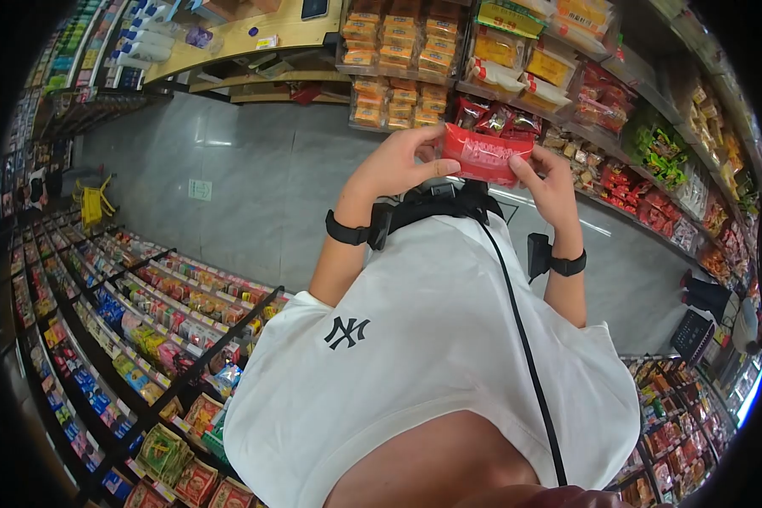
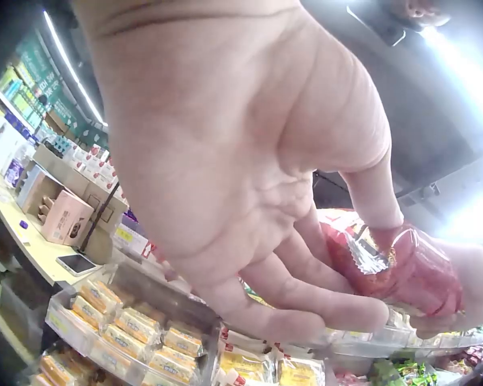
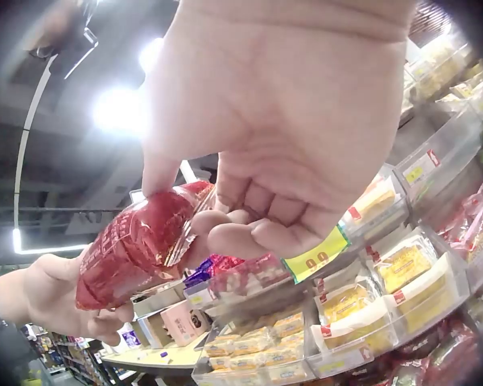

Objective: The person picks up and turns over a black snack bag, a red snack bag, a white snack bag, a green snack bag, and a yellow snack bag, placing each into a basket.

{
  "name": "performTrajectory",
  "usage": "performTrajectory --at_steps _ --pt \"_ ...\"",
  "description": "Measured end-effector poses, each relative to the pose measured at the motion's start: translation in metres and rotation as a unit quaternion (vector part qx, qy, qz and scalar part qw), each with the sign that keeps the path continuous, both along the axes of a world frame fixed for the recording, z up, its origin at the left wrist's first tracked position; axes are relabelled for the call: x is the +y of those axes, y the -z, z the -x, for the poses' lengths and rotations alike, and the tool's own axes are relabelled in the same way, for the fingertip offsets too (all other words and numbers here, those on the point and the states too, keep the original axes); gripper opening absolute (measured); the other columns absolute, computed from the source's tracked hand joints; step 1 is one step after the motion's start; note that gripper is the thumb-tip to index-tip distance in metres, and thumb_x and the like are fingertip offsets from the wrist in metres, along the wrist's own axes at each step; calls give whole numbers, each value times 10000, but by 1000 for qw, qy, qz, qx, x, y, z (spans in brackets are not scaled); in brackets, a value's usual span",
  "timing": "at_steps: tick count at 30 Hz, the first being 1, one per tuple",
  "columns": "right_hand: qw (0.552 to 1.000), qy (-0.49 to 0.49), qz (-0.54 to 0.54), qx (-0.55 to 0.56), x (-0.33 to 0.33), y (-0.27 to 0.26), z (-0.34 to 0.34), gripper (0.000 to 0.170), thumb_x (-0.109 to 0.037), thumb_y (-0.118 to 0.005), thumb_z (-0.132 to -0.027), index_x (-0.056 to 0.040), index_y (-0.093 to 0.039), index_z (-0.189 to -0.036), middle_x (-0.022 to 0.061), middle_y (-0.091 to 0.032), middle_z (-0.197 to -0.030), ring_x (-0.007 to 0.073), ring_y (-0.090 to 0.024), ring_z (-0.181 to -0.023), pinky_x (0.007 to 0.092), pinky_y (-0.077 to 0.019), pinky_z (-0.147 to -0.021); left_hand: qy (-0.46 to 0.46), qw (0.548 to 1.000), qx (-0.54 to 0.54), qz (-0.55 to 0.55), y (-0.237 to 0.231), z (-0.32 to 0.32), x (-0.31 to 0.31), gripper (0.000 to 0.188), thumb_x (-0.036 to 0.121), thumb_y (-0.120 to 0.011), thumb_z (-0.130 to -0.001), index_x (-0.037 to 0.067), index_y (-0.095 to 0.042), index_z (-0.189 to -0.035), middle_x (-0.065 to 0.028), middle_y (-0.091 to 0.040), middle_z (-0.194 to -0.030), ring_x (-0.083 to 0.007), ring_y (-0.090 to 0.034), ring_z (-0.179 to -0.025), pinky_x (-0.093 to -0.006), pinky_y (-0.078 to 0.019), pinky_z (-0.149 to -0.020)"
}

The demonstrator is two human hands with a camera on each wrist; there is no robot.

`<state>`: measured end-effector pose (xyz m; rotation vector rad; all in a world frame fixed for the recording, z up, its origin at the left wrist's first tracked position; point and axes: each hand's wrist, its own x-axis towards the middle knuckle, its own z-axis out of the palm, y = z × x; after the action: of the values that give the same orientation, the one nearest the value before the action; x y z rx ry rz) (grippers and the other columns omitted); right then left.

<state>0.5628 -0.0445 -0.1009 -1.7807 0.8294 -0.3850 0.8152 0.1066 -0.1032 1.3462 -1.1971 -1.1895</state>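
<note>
Before stocked snack shelf [image 3: 427, 133] and desk [image 1: 229, 52], both hands apart: left hand [image 1: 402, 161] and right hand [image 1: 556, 182] each pinch opposite end of red packet [image 1: 487, 157]. Packet sits crosswise between them, near shelf front. Even, light pinch at ends should spare wrapper. Count: one desk, two hands, one held packet, one dark-screened device [image 1: 315, 8] on desk.

The white shirt [image 1: 432, 292] bears a black monogram [image 1: 347, 331]; the cable [image 1: 517, 317] and wristbands [image 1: 568, 263] are black.

There are two hands [image 1: 405, 161] [image 1: 554, 184], one held red packet [image 1: 488, 154], two black wristbands [image 1: 344, 229] [image 1: 569, 263], one black cable [image 1: 518, 323] and one phone [image 1: 315, 8].
</note>
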Motion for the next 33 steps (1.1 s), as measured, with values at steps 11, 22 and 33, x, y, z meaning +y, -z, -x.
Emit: performTrajectory --at_steps 11,22,33 --pt "979 -75 -188 -4 -49 42 16 608 -167 -810 -909 -56 -580 -1461 40 -719 -1139 72 -655 -811 245 -544 -761 17 985 -159 61 8 22 -54 572 -47 -817 -692 125 -729 -1231 -76 -675 -1196 -262 -650 -1119 -383 -516 -1002" --pt "980 191 -3 50 -152 306 88 651 -323 -920 -772 -55 -686 -1316 100 -759 -1027 149 -708 -861 297 -555 -817 -36 983 -142 -108 42 45 -71 506 167 -755 -909 96 -615 -1391 -85 -661 -1349 -242 -665 -1145 -379 -523 -958" --pt "931 315 83 167 -169 313 40 791 -361 -862 -837 85 -460 -1352 247 -703 -1153 379 -698 -1087 411 -533 -938 -105 972 -131 -163 41 48 -61 447 177 -730 -932 79 -631 -1357 -96 -690 -1293 -248 -678 -1100 -372 -539 -906"
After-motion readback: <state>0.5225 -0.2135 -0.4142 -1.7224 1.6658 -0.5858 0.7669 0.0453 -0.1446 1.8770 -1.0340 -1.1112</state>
